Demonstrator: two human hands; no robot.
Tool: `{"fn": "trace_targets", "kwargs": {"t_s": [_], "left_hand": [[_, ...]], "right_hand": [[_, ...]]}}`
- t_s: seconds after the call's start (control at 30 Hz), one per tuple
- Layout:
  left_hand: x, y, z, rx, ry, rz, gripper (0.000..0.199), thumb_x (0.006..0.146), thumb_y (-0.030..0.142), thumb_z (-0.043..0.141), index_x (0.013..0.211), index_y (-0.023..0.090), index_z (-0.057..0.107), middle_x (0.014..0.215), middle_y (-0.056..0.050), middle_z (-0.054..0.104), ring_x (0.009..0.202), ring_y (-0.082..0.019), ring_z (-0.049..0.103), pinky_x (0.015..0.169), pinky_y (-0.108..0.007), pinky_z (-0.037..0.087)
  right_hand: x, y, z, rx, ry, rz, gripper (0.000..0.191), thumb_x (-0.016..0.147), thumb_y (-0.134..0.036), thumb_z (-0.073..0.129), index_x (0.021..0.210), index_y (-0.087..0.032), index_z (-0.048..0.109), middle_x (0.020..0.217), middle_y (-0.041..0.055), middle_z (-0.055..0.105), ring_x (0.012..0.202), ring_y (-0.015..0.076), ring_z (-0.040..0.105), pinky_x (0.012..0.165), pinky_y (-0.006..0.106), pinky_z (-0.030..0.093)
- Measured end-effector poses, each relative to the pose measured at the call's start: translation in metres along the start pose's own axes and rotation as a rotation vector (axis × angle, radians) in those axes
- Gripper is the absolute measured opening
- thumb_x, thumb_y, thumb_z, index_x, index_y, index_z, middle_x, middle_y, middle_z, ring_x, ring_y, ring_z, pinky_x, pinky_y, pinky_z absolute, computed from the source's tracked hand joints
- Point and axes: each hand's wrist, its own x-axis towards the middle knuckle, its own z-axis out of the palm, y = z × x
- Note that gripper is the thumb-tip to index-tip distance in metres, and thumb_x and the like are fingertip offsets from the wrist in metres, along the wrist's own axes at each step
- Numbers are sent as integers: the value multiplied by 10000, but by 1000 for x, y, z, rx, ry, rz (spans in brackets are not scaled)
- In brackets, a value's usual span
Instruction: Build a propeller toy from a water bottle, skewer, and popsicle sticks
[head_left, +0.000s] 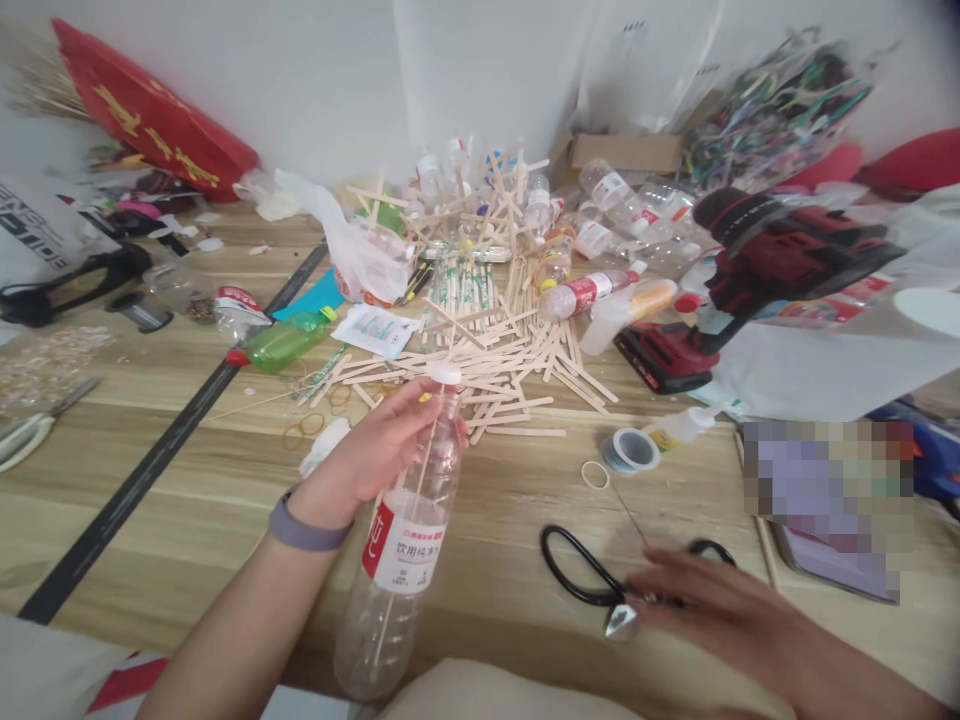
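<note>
My left hand point(397, 440) is wrapped round the neck of a clear plastic water bottle point(409, 545) with a red and white label and a white cap point(445, 373). The bottle stands slightly tilted near the table's front edge. A thin wooden stick point(405, 545) shows lengthwise along or inside it; I cannot tell which. To the right, my right hand point(697, 590) is over a pair of black-handled scissors point(581, 570), covering their middle. It is smeared by motion, so its grip is unclear. Beyond it lie a thin wire point(628, 512) and a white ring point(596, 475).
Loose wooden craft sticks point(517, 370) are heaped mid-table, with several bottles behind. A red cordless drill point(742, 280) stands at the right, near a wire spool point(631, 452) and a phone point(840, 560). Left are a green bottle point(289, 340) and white-handled scissors point(37, 430).
</note>
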Motion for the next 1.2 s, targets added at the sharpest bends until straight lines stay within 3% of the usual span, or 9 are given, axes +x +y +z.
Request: {"fn": "trace_targets", "kwargs": {"t_s": [0.1, 0.17, 0.3, 0.4, 0.57, 0.73, 1.0, 1.13, 1.2], "left_hand": [[1, -4, 9, 47, -38, -45, 291, 843, 354, 678, 1055, 203, 549, 810, -58, 706, 730, -190, 676, 604, -268, 509], [2, -8, 17, 70, -63, -92, 309, 839, 372, 683, 1066, 207, 554, 811, -53, 703, 722, -188, 672, 599, -268, 503], [5, -16, 31, 96, -124, -164, 368, 826, 393, 696, 1128, 222, 572, 797, -29, 691, 689, -168, 650, 609, -269, 493], [8, -20, 36, 111, -153, -186, 452, 809, 416, 709, 1196, 229, 568, 793, -18, 686, 697, -160, 640, 624, -265, 485], [11, -24, 35, 82, -168, -204, 492, 775, 438, 738, 1173, 206, 564, 800, -29, 696, 662, -141, 625, 620, -253, 461], [13, -26, 38, 19, -149, -205, 507, 744, 395, 773, 1162, 192, 569, 811, -28, 682, 676, -151, 638, 615, -254, 462], [18, -24, 39, -60, -202, -221, 285, 823, 259, 689, 1104, 233, 651, 861, 7, 698, 690, -128, 658, 630, -223, 477], [29, -20, 38, -61, -217, -312, 183, 915, 298, 564, 915, 143, 662, 706, -42, 687, 614, -144, 644, 586, -239, 462], [37, -19, 37, -91, -230, -361, 245, 948, 314, 511, 855, 134, 647, 677, -54, 685, 589, -137, 634, 588, -241, 454]], "right_hand": [[42, -11, -17, 131, 149, 266, 273, 851, -434, 628, 1107, -427, 722, 1160, 57, 733, 1044, 312, 689, 881, 416, 546], [79, -20, -16, 379, 228, 372, 314, 855, -526, 589, 1050, -337, 747, 1101, 74, 748, 1035, 333, 681, 873, 458, 545], [144, -32, 5, 1055, 328, 406, 456, 799, -600, 648, 1114, -273, 691, 1135, 74, 724, 1122, 280, 629, 952, 448, 484], [168, -37, 21, 1341, 262, 368, 536, 715, -608, 731, 1102, -240, 684, 1063, 79, 724, 935, 236, 662, 751, 358, 533], [171, -44, 31, 1388, 260, 389, 392, 737, -513, 748, 1006, -233, 696, 835, 27, 694, 567, 131, 555, 452, 250, 436], [164, -45, 33, 1364, 276, 308, 336, 800, -511, 687, 999, -240, 695, 954, 48, 701, 584, 130, 563, 472, 264, 461], [167, -46, 32, 1310, 324, 357, 348, 840, -522, 594, 826, -218, 762, 619, 37, 656, 533, 178, 550, 482, 314, 441], [180, -36, 30, 1336, 393, 396, 240, 763, -454, 692, 789, -226, 765, 815, 42, 726, 710, 198, 610, 641, 333, 499], [186, -32, 28, 1344, 385, 425, 195, 790, -393, 666, 785, -224, 763, 846, 43, 730, 640, 178, 581, 570, 323, 473]]}}
